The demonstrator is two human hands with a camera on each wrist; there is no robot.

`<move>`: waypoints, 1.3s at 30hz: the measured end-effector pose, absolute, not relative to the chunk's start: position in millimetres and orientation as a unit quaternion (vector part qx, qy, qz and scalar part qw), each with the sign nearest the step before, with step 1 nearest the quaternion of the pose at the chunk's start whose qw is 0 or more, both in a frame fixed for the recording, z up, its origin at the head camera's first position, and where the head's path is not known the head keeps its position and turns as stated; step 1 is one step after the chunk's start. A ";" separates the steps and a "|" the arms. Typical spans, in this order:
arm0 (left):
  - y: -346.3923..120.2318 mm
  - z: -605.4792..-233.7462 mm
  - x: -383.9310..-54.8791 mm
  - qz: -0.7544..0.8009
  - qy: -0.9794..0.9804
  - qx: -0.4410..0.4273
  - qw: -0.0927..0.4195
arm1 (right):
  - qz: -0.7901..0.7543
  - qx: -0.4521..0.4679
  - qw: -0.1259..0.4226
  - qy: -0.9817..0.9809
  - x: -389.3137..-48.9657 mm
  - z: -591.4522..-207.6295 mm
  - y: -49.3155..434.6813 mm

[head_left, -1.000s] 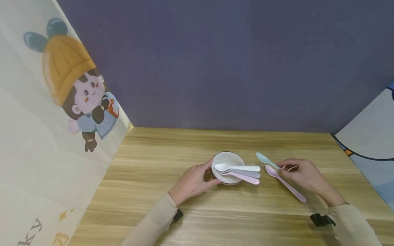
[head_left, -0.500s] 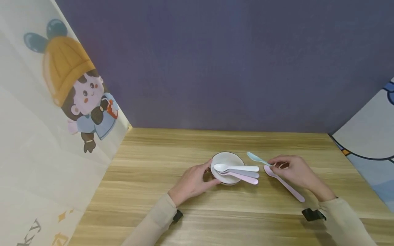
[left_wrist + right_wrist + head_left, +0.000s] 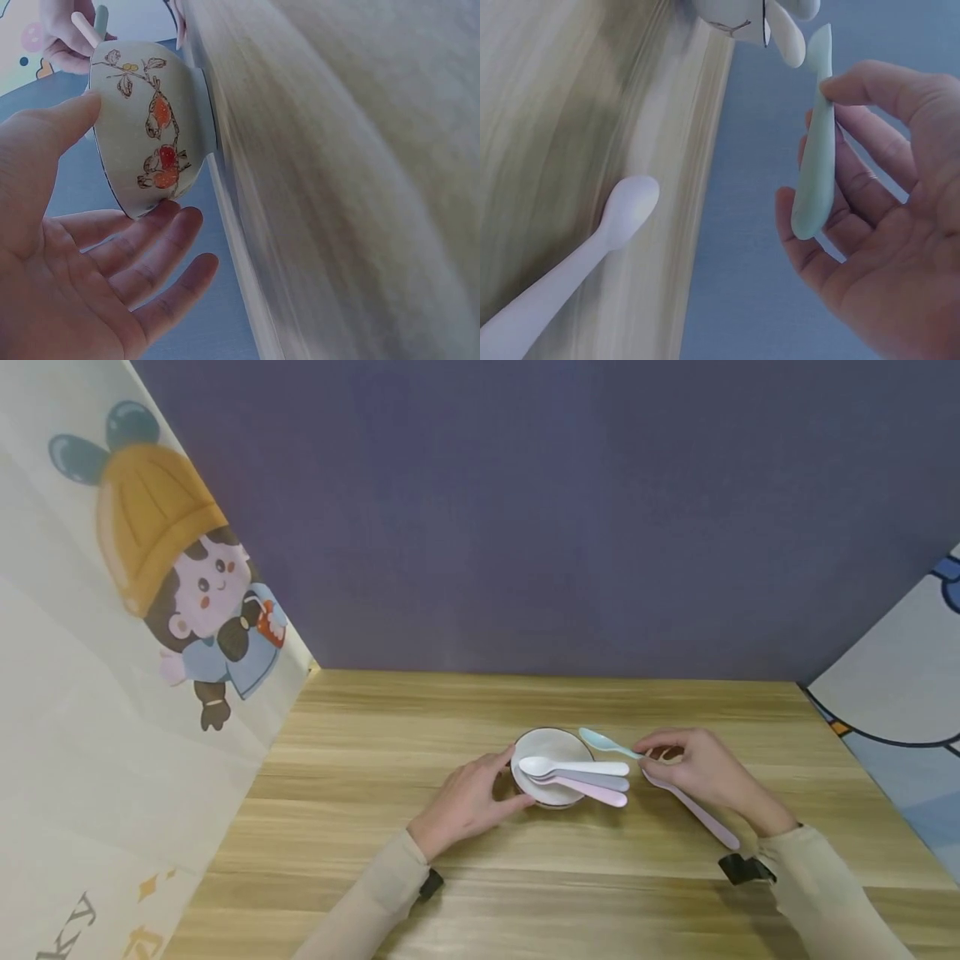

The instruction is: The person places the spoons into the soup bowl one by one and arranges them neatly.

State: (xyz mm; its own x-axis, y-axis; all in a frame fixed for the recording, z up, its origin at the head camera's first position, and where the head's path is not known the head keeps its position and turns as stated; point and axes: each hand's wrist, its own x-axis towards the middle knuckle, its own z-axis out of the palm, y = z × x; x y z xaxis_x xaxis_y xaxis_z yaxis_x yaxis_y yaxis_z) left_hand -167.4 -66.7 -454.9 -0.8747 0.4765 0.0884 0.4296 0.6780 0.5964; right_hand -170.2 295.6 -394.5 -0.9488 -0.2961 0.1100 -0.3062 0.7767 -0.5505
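My left hand holds a small white bowl by its side, thumb on one side and fingers on the other. The bowl has a dark rim and a printed red fruit pattern. A white spoon, a grey spoon and a pink spoon lean in it, handles jutting right over the rim. To the right, my right hand pinches a mint-green spoon by its handle, above the table. The spoon's head points left and sits just beside the bowl's right rim.
Another pink spoon lies on the wooden table below my right hand, its head partly hidden in the head view. A dark blue-grey panel rises behind the table. A printed wall stands at the left.
My right hand has moved left with the mint-green spoon, bringing its head close to the bowl. My left hand stays on the bowl, and the spoons in it keep their places.
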 end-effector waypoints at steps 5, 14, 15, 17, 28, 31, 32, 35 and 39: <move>-67.7 -454.3 -167.1 0.314 0.915 0.251 0.034 | 0.294 0.166 0.003 -0.941 -174.4 -390.2 290.1; -67.3 -457.1 -168.9 0.318 0.913 0.256 0.022 | 0.279 0.162 -0.028 -0.946 -183.1 -386.2 276.2; -67.3 -457.3 -169.1 0.317 0.913 0.255 0.022 | 0.277 0.163 -0.029 -0.946 -183.9 -385.8 274.4; -67.4 -457.1 -169.2 0.317 0.913 0.253 0.023 | 0.278 0.169 -0.032 -0.945 -185.4 -385.1 271.1; -66.6 -457.7 -169.4 0.314 0.914 0.254 0.028 | 0.291 0.220 -0.026 -0.931 -195.1 -392.1 256.4; -65.8 -458.0 -168.8 0.312 0.915 0.255 0.031 | 0.291 0.221 -0.027 -0.930 -196.4 -393.3 253.4; -65.6 -458.0 -168.7 0.312 0.914 0.255 0.032 | 0.292 0.224 -0.027 -0.929 -196.8 -393.6 252.4; -65.6 -458.3 -168.9 0.314 0.913 0.259 0.029 | 0.295 0.224 -0.030 -0.928 -198.0 -394.5 248.6; -66.3 -458.4 -170.3 0.320 0.909 0.267 0.027 | 0.300 0.225 -0.040 -0.926 -200.4 -395.0 244.6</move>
State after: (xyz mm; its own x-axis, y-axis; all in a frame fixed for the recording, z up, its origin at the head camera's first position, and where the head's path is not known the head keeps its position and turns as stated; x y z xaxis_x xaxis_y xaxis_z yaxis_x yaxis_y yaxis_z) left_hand -170.3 -66.3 -458.4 -0.8559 0.5025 0.1223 0.4684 0.6529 0.5952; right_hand -200.4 244.6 -395.0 -0.8951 -0.4418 0.0605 -0.3935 0.7186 -0.5734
